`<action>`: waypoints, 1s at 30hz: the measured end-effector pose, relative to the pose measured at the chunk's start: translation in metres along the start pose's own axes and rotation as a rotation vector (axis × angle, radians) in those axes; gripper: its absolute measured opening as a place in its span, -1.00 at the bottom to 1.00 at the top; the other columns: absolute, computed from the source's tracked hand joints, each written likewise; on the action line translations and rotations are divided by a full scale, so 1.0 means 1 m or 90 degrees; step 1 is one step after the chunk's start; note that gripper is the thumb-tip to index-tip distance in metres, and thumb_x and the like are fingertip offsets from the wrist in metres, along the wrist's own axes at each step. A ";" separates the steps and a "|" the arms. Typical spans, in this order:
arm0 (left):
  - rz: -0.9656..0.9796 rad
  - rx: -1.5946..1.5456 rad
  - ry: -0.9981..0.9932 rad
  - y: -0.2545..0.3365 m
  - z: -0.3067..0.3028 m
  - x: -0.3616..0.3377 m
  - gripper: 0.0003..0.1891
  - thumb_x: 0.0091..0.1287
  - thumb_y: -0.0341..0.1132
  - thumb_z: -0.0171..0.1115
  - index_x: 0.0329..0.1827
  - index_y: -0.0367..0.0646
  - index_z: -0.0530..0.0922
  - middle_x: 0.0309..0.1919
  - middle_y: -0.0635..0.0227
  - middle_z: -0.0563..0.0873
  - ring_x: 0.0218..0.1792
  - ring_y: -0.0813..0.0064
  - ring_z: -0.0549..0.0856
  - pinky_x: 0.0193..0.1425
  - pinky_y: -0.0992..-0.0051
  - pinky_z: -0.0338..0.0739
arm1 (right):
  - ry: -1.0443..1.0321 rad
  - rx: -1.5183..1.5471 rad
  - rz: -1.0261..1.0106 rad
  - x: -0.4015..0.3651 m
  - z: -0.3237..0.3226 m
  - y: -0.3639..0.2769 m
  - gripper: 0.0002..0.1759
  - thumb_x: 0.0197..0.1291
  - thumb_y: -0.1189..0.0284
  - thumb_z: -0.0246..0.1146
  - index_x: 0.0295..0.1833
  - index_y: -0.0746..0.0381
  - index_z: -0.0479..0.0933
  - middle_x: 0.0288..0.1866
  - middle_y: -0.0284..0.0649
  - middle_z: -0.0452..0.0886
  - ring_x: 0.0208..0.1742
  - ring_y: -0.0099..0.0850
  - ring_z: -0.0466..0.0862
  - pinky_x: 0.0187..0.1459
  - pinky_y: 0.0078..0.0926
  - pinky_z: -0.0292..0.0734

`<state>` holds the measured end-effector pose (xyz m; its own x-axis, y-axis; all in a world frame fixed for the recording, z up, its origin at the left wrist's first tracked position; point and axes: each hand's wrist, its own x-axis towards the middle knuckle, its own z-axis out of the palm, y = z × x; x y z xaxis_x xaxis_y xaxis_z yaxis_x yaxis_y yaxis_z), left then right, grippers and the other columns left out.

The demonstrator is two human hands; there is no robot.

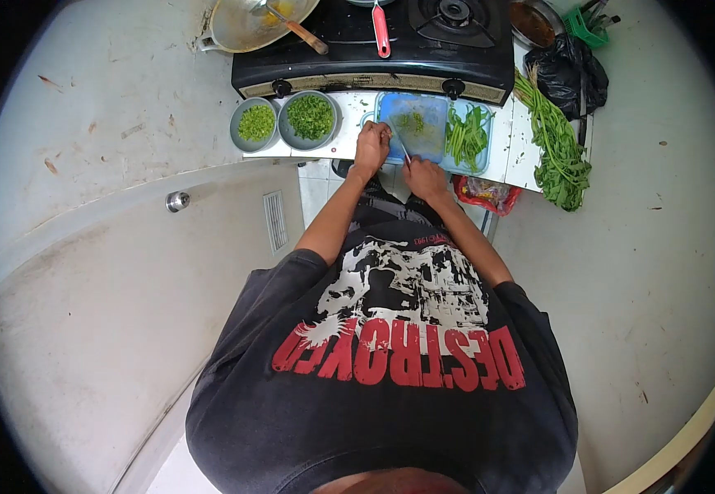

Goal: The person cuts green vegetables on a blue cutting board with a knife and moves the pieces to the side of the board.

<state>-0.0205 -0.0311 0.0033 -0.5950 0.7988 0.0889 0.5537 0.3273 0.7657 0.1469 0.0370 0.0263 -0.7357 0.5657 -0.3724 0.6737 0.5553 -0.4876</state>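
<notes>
My right hand (pixel 425 179) is closed around the handle of a knife (pixel 401 143), whose blade points up and left over the blue cutting board (pixel 436 146). At the board's left edge, my left hand (pixel 372 146) has its fingers curled together near the blade; whatever is in them is hidden. Small chopped green bits (pixel 412 123) lie on the board. To its right, cut leafy greens (pixel 466 136) rest on a light blue tray (pixel 482 167). Left of my hands stand a bowl of pale green chopped pieces (pixel 256 123) and a bowl of darker chopped greens (pixel 310 117).
Behind the board is a black gas stove (pixel 357 70), with a wok (pixel 242 25) and a red-handled pan (pixel 380 33). A long bunch of leafy greens (pixel 563 156) hangs over the counter's right edge near a black plastic bag (pixel 567 74). Below sits a red basket (pixel 489 193).
</notes>
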 end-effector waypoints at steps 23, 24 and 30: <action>-0.019 0.026 -0.006 0.000 0.001 -0.001 -0.89 0.27 -0.60 0.23 -0.24 -0.25 0.68 -0.30 0.06 0.64 -0.28 0.06 0.71 -0.13 0.19 0.62 | 0.005 0.024 -0.032 0.017 0.003 -0.011 -0.55 0.45 0.16 0.11 -0.17 0.39 0.61 -0.26 0.23 0.73 -0.16 0.17 0.76 -0.03 0.13 0.65; -0.009 0.033 0.001 0.000 0.001 0.000 -0.89 0.27 -0.61 0.25 -0.23 -0.26 0.69 -0.31 0.07 0.65 -0.30 0.09 0.72 -0.14 0.22 0.63 | 0.003 0.017 -0.035 0.011 0.004 -0.008 -0.56 0.44 0.18 0.13 -0.16 0.40 0.61 -0.27 0.22 0.73 -0.18 0.16 0.77 -0.06 0.10 0.66; -0.059 0.031 0.014 0.005 0.001 -0.003 -0.90 0.26 -0.58 0.29 -0.20 -0.25 0.68 -0.30 0.08 0.65 -0.28 0.10 0.73 -0.13 0.23 0.63 | 0.001 -0.010 -0.027 0.004 0.004 -0.002 -0.56 0.42 0.17 0.16 -0.15 0.40 0.62 -0.32 0.17 0.74 -0.22 0.13 0.78 -0.10 0.05 0.70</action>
<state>-0.0158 -0.0311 0.0059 -0.6572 0.7530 0.0335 0.5234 0.4240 0.7391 0.1418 0.0354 0.0225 -0.7631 0.5427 -0.3510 0.6436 0.5881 -0.4898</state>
